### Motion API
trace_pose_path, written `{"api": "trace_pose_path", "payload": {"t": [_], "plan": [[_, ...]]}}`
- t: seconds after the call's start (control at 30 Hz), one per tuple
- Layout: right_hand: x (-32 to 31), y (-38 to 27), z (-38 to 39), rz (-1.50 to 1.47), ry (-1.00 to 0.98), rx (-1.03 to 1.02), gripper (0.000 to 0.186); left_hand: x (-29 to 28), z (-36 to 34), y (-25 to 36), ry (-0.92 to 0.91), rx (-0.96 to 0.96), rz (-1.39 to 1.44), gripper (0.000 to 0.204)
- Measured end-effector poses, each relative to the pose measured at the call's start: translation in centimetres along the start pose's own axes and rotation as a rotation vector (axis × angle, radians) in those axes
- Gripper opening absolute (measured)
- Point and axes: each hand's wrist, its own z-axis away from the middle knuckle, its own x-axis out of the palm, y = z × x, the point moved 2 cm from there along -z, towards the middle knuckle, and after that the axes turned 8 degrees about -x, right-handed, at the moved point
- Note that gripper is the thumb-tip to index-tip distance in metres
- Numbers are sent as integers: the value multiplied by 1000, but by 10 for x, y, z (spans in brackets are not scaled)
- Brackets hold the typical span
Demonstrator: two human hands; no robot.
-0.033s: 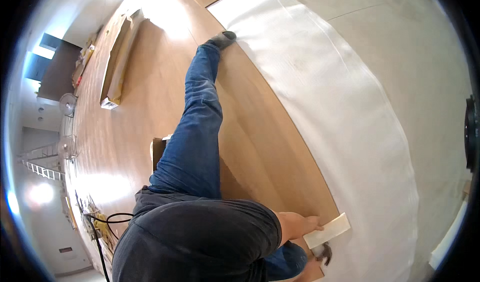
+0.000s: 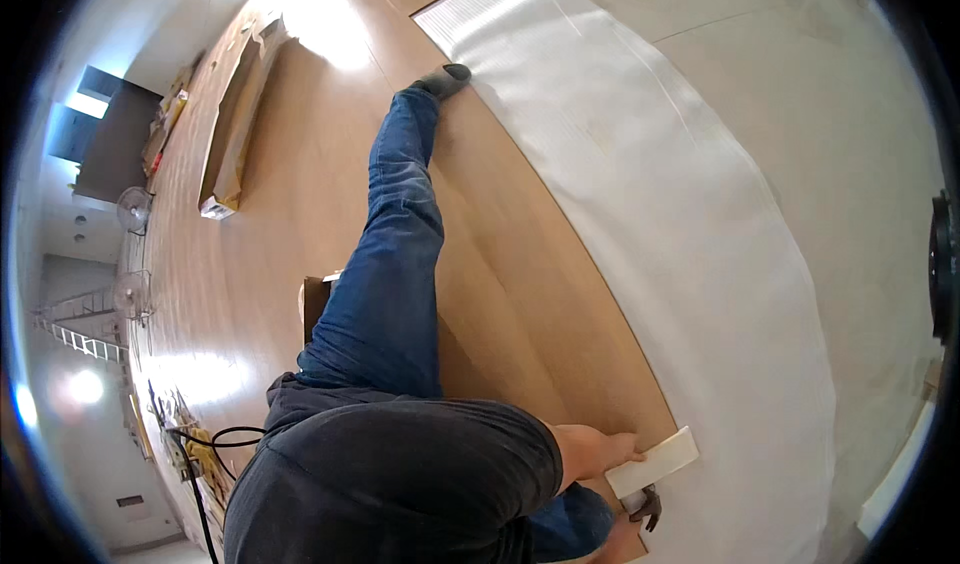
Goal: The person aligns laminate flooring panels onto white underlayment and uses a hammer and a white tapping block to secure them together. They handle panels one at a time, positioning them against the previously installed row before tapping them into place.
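Observation:
My left hand (image 2: 622, 449) is closed on the near end of a pale, flat rectangular block (image 2: 655, 462). This block lies across the edge of the wood-look flooring (image 2: 540, 274) and reaches over the white underlay (image 2: 640, 194). Close against the block's lower side is the dark, curved claw of a hammer (image 2: 651, 509). Skin of my right hand (image 2: 622, 544) shows at the lower edge, beside my bent knee. It appears to grip the hammer, though its fingers and the handle are mostly hidden.
My left leg (image 2: 405, 224) stretches over the boards, its foot at the underlay. A long open cardboard box (image 2: 235, 124) lies to the far left. Bare grey floor (image 2: 790, 84) borders the underlay. Fans, a ladder (image 2: 85, 339) and a black cable (image 2: 190, 464) are at left.
The hammer head has shifted very slightly to the left beside the block. My left hand and the block stay almost in place.

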Motion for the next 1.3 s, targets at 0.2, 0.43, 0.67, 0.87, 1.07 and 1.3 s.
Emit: {"api": "trace_pose_path", "payload": {"t": [0.2,0.43,0.67,0.87,1.07,1.3], "plan": [[-5,3,-1,1,12,31,43,7,-13,-4,-73,-115,-67,85],[-5,7,4,0,5,41,41,7,-18,-7,-159,-116,-5,84],[-2,48,-6,-372,230,-225,41,4,-15,-4,-85,-136,-134,82],[35,66,-26,-118,130,-179,33,6,-17,-13,-141,-95,-2,77],[7,55,-14,186,191,-105,23,11,-24,-16,-116,-151,41,76],[-2,21,-4,251,172,-79,19,13,-30,-20,-95,-196,94,76]]}}
